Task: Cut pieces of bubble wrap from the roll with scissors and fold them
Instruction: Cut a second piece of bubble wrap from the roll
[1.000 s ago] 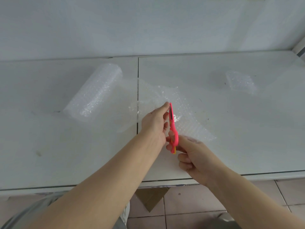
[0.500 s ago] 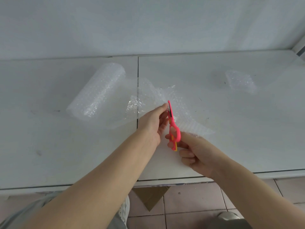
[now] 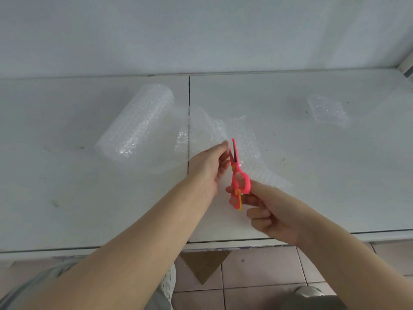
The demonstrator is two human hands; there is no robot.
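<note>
Right hand (image 3: 274, 211) grips pink scissors (image 3: 234, 162); left hand (image 3: 207, 168) pinches bubble wrap (image 3: 250, 139) beside the blades. Roll (image 3: 136, 124) lies left of the grip, a loose piece (image 3: 327, 109) right.

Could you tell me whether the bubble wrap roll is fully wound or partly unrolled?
Partly unrolled: a loose sheet runs from the roll across the table to the left hand, which pinches it beside the scissors.

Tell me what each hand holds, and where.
Right hand grips the scissors by their handle loops; left hand pinches the bubble wrap beside the blades.
</note>
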